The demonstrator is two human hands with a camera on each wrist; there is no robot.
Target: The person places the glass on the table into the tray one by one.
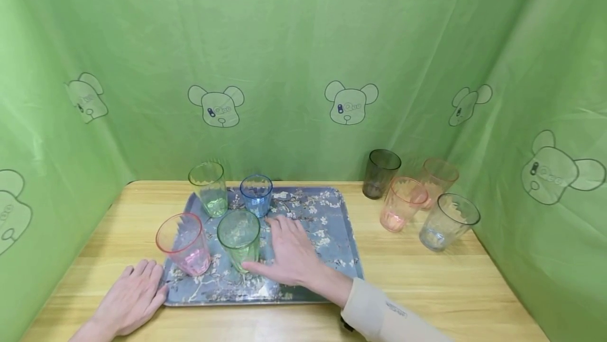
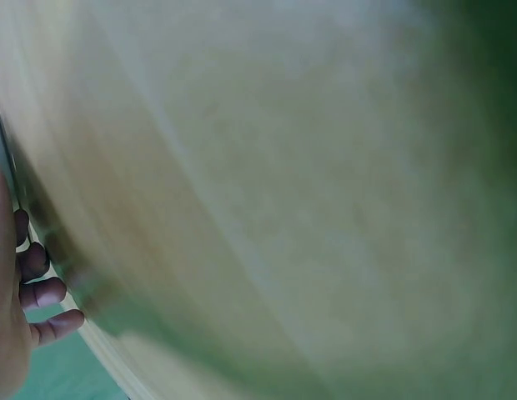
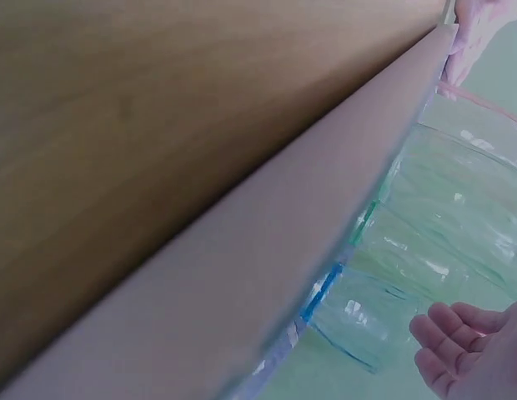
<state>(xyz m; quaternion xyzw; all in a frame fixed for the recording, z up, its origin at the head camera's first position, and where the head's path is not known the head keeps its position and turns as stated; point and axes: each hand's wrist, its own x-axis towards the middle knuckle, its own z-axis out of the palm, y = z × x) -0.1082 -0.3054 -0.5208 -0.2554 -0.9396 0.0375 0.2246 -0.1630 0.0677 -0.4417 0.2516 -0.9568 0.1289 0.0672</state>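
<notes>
My right hand (image 1: 291, 252) reaches over the patterned blue tray (image 1: 327, 236), fingers extended and parted from the thumb. Its thumb overlaps the base of a green cup (image 1: 239, 234) in the head view, while the fingers lie to the cup's right. In the right wrist view, the right hand's loosely bent fingers (image 3: 446, 333) stand beside the blue cup (image 3: 350, 325) and hold nothing. Flat on the table, my left hand (image 1: 133, 297) rests beside the tray's front left corner. A pink-rimmed cup (image 1: 185, 247) stands on the tray nearest to it.
Toward the tray's back stands another green cup (image 1: 211, 192), beside the small blue cup (image 1: 256, 197). Right of the tray, a dark grey cup (image 1: 381, 173), two pinkish cups (image 1: 400, 207) and a clear grey-rimmed cup (image 1: 446, 223) stand close together. Green curtains (image 1: 294, 41) enclose the wooden table (image 1: 403, 279).
</notes>
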